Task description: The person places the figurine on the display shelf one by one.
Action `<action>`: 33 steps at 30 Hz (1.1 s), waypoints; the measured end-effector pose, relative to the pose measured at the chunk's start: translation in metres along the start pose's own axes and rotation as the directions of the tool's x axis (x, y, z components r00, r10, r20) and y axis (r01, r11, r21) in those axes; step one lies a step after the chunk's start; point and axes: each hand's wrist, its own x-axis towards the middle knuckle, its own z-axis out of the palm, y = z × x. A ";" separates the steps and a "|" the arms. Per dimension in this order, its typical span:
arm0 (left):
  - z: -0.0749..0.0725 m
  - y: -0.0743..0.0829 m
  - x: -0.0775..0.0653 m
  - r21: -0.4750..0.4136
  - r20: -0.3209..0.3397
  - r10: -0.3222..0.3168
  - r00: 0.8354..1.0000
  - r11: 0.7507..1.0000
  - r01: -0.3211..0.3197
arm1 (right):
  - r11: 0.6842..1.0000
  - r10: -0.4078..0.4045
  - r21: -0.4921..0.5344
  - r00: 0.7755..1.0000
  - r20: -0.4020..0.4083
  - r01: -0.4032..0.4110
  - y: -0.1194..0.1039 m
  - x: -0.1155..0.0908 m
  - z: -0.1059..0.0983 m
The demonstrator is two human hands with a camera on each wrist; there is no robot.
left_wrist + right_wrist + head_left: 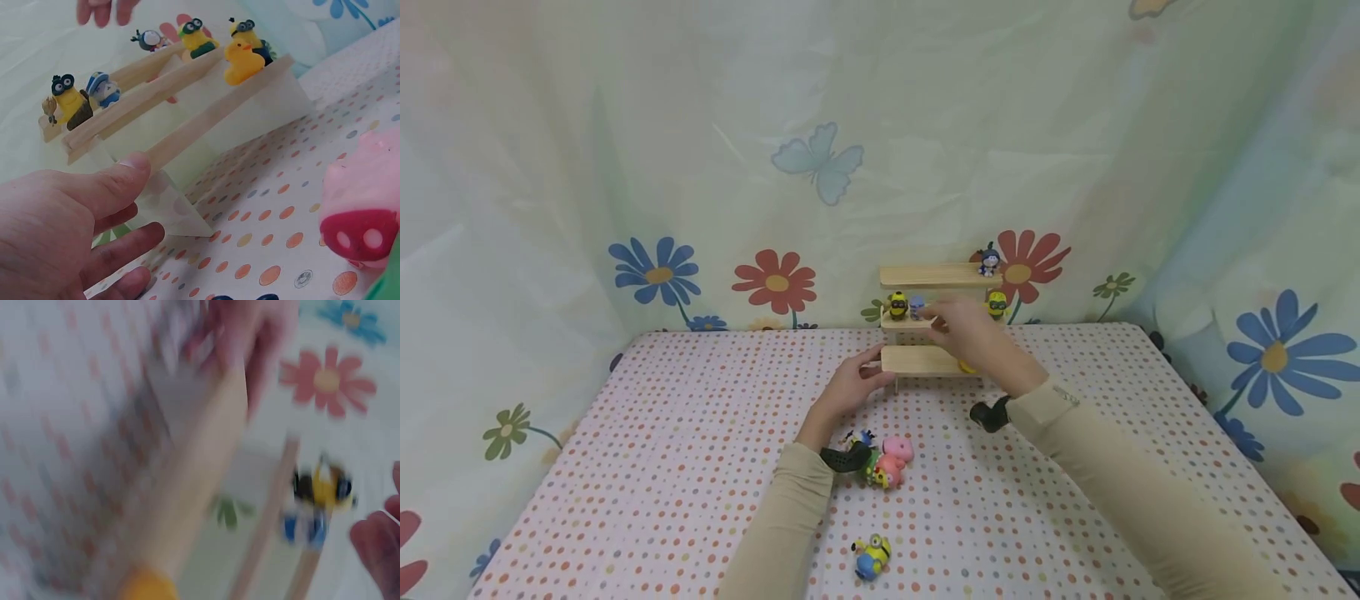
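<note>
A three-tier wooden display shelf (921,360) with translucent side panels stands at the back of the table. My left hand (852,385) holds the left end of its lowest board, thumb at the front edge. Around the middle board is my right hand (966,333); its fingers hang loosely near a small blue-and-white figurine (103,90), with a gap between them in the left wrist view. Left of that figurine stands a Minion figure (72,103) in brown. Another Minion (997,305) occupies the board's right end. A yellow rubber duck (242,62) sits on the lowest board.
A dark-blue-capped figurine (989,260) is on the top board's right end. By my left wrist lies a cluster of toys, including a pink pig (897,448). One Minion toy (872,557) lies nearer the front of the dotted tablecloth (700,433). A flowered curtain (715,192) hangs behind.
</note>
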 end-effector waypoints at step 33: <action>0.002 0.004 -0.003 0.031 -0.019 0.020 1.000 0.999 -0.019 | 0.960 -0.180 0.255 0.951 0.250 0.114 -0.016 -0.065 0.094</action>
